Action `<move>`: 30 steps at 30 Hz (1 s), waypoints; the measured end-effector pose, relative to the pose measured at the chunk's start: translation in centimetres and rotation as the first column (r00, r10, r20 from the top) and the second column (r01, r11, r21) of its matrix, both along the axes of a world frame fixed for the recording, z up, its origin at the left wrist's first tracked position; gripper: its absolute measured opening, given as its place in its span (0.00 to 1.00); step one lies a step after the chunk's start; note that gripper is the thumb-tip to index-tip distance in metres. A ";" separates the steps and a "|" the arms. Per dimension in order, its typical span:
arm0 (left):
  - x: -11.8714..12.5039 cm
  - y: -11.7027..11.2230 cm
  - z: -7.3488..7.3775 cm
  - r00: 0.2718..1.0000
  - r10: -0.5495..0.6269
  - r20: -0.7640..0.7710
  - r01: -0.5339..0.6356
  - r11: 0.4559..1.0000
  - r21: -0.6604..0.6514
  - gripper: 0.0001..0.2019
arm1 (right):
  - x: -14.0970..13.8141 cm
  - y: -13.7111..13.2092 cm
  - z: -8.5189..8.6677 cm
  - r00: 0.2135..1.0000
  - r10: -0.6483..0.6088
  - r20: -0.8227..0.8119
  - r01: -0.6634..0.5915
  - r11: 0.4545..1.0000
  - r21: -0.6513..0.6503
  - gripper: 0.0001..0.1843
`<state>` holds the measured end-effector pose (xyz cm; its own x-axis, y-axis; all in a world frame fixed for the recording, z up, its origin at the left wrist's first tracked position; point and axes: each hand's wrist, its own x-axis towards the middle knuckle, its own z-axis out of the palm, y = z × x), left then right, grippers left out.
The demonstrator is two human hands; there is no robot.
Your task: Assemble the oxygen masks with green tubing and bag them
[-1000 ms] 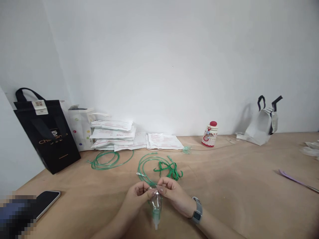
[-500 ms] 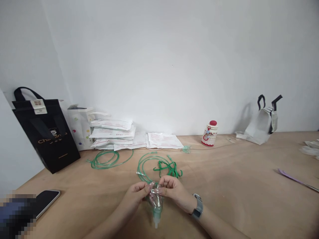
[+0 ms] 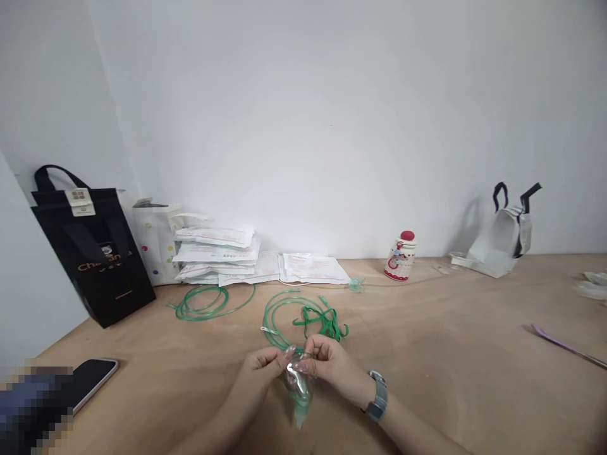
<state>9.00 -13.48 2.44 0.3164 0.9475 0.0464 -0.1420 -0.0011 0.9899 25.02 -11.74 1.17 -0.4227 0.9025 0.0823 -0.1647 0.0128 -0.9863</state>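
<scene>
A clear oxygen mask [image 3: 300, 387] with a green connector [image 3: 300, 411] hangs over the near part of the table, its connector end toward me. At its far, narrow end, my left hand [image 3: 263, 373] is closed in a pinch. Opposite it, my right hand [image 3: 332, 366], with a watch on the wrist, also pinches the mask's edge. Between the fingertips shows a small whitish strip, perhaps the nose clip [image 3: 290, 366], partly covered by the fingers. Just beyond my hands lie a coiled green tube [image 3: 266, 309] and a bundle of green elastic straps [image 3: 327, 322].
Another coil of green tubing [image 3: 199, 303] lies left, before stacked white packets [image 3: 215, 254]. A black bag [image 3: 95, 259] and a phone [image 3: 95, 382] are at left. Along the wall stand a red-capped bottle [image 3: 399, 258] and a white bag [image 3: 497, 243]. Purple-handled tweezers or scissors [image 3: 552, 338] lie right.
The view has shifted slightly, so the scene sits a little further right. Both hands keep their pinch on the mask, and the mask's connector end has tilted a little.
</scene>
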 end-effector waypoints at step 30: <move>0.0 0.4 -1.0 0.952 -0.203 0.228 0.239 0.960 -0.143 0.15 | -0.1 -0.8 0.6 0.988 0.149 0.027 -0.150 0.988 0.044 0.18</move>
